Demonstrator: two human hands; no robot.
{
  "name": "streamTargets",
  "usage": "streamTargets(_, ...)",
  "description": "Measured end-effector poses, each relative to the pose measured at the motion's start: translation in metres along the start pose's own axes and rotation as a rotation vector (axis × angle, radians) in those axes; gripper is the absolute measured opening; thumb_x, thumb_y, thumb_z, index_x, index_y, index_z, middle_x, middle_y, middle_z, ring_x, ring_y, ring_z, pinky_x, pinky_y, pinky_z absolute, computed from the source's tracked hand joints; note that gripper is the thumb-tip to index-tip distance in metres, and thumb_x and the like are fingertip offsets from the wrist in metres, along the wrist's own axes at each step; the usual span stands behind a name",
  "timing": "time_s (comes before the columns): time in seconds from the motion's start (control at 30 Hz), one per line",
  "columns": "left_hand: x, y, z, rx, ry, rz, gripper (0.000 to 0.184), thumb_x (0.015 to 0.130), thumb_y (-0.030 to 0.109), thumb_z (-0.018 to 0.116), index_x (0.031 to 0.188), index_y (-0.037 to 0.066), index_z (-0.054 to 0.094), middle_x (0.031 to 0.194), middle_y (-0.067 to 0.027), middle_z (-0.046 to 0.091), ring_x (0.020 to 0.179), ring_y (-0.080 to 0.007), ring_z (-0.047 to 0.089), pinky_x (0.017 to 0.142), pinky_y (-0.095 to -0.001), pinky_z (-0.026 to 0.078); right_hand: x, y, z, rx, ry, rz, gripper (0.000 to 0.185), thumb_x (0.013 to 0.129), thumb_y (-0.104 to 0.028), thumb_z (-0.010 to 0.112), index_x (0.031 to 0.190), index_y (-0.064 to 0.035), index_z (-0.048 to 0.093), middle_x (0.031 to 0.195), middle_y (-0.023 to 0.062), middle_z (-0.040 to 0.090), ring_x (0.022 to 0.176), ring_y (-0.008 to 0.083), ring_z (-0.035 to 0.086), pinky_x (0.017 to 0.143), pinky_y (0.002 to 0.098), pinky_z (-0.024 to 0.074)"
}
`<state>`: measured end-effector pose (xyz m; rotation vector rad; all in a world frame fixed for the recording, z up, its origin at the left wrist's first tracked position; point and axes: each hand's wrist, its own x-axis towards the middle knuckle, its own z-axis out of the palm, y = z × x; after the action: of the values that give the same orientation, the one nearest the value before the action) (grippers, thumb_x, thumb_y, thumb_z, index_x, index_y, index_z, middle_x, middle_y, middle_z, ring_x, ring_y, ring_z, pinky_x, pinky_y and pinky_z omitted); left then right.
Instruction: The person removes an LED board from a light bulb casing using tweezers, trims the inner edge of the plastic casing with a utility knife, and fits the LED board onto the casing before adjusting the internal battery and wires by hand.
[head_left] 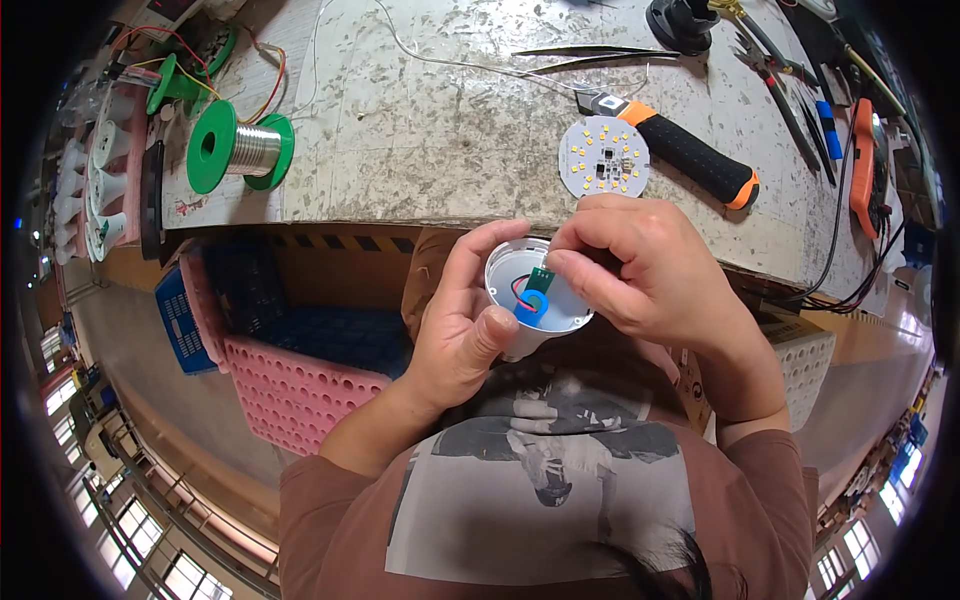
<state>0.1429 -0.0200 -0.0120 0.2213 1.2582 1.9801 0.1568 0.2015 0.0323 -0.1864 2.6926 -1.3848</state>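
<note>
My left hand is wrapped round a white cup-shaped housing, its open end facing up. Inside the housing are a small green circuit board, a blue ring-shaped part and thin red and dark wires. With thumb and fingers pinched together, my right hand grips the upper end of the green board at the housing's rim. Just beyond that hand, a round white LED board lies on the workbench near its front edge.
Beside the LED board lies a black and orange tool. Tweezers, pliers and an orange meter lie farther off. A green solder spool stands at left. Pink foam and a blue crate are below the bench.
</note>
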Motion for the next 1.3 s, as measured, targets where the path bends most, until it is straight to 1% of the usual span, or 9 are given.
streamTargets(0.53, 0.000, -0.004, -0.003, -0.025, -0.003, -0.001, 0.093, 0.097, 0.064, 0.066, 0.158, 0.005, 0.030, 0.137, -0.0118, 0.058, 0.126, -0.0184, 0.058, 0.107, -0.0328, 0.046, -0.001, 0.001, -0.002, 0.057, -0.012, 0.012, 0.018, 0.089, -0.020, 0.070, 0.084, -0.0025, 0.074, 0.076, 0.0147, 0.070, 0.072, 0.0346, 0.069, 0.066, 0.0449, 0.0525)
streamTargets(0.63, -0.001, -0.001, -0.004, -0.114, -0.020, -0.042, 0.087, 0.099, 0.053, 0.069, 0.159, 0.005, 0.028, 0.140, -0.0131, 0.055, 0.129, -0.0204, 0.056, 0.110, -0.0360, 0.044, -0.003, 0.002, -0.003, 0.045, -0.008, -0.041, 0.017, 0.089, -0.019, 0.071, 0.084, -0.0029, 0.074, 0.076, 0.0130, 0.068, 0.072, 0.0328, 0.069, 0.065, 0.0437, 0.0522)
streamTargets(0.7, -0.001, -0.005, -0.004, -0.056, -0.018, 0.063, 0.084, 0.096, 0.040, 0.068, 0.160, 0.004, 0.026, 0.144, -0.0152, 0.051, 0.133, -0.0228, 0.053, 0.113, -0.0390, 0.042, -0.007, 0.006, 0.000, 0.087, 0.041, -0.114, 0.011, 0.089, -0.011, 0.076, 0.089, -0.0007, 0.073, 0.075, 0.0119, 0.064, 0.067, 0.0254, 0.063, 0.060, 0.0369, 0.0466)
streamTargets(0.83, -0.004, -0.015, -0.008, 0.004, -0.056, 0.106, 0.083, 0.093, 0.032, 0.067, 0.160, 0.005, 0.025, 0.147, -0.0162, 0.047, 0.135, -0.0241, 0.050, 0.115, -0.0405, 0.040, -0.019, 0.009, 0.000, 0.166, 0.047, -0.099, 0.014, 0.090, -0.014, 0.077, 0.095, -0.0018, 0.074, 0.082, 0.0097, 0.066, 0.071, 0.0229, 0.064, 0.062, 0.0350, 0.0470)
streamTargets(0.93, 0.001, -0.030, -0.019, 0.356, -0.085, 0.382, 0.078, 0.091, 0.039, 0.068, 0.154, 0.010, 0.031, 0.143, -0.0223, 0.047, 0.132, -0.0331, 0.053, 0.112, -0.0495, 0.046, -0.029, 0.008, 0.000, 0.234, -0.005, -0.059, 0.025, 0.085, -0.018, 0.084, 0.104, -0.0047, 0.074, 0.097, 0.0095, 0.068, 0.074, 0.0260, 0.068, 0.067, 0.0377, 0.0550)
streamTargets(1.03, 0.001, -0.032, -0.018, 0.337, -0.091, 0.430, 0.075, 0.092, 0.038, 0.069, 0.151, 0.012, 0.031, 0.143, -0.0224, 0.042, 0.130, -0.0331, 0.053, 0.110, -0.0491, 0.046, -0.036, 0.018, 0.016, 0.113, 0.185, -0.333, 0.054, 0.074, -0.015, 0.091, 0.122, -0.0075, 0.069, 0.120, 0.0142, 0.066, 0.095, 0.0296, 0.072, 0.081, 0.0375, 0.0606)
streamTargets(1.13, 0.003, -0.035, -0.014, 0.301, -0.139, 0.472, 0.074, 0.091, 0.035, 0.070, 0.150, 0.013, 0.031, 0.145, -0.0226, 0.039, 0.133, -0.0324, 0.049, 0.111, -0.0479, 0.044, -0.040, 0.031, 0.039, -0.086, 0.290, -0.406, 0.063, 0.070, -0.014, 0.091, 0.128, -0.0065, 0.066, 0.124, 0.0163, 0.067, 0.096, 0.0311, 0.073, 0.081, 0.0387, 0.0609)
streamTargets(1.17, 0.003, -0.036, -0.013, 0.287, -0.166, 0.485, 0.074, 0.091, 0.034, 0.071, 0.149, 0.013, 0.030, 0.146, -0.0227, 0.038, 0.134, -0.0321, 0.047, 0.111, -0.0474, 0.043, -0.038, 0.035, 0.044, -0.110, 0.345, -0.486, 0.076, 0.068, -0.013, 0.090, 0.137, -0.0039, 0.059, 0.125, 0.0183, 0.068, 0.099, 0.0334, 0.073, 0.082, 0.0400, 0.0609)
streamTargets(1.3, 0.002, -0.036, -0.007, 0.252, -0.155, 0.497, 0.074, 0.088, 0.024, 0.073, 0.147, 0.010, 0.030, 0.145, -0.0243, 0.036, 0.135, -0.0315, 0.044, 0.112, -0.0458, 0.042, -0.038, 0.034, 0.054, -0.025, 0.414, -0.494, 0.083, 0.070, -0.013, 0.089, 0.144, -0.0016, 0.054, 0.123, 0.0187, 0.068, 0.101, 0.0347, 0.072, 0.082, 0.0405, 0.0608)
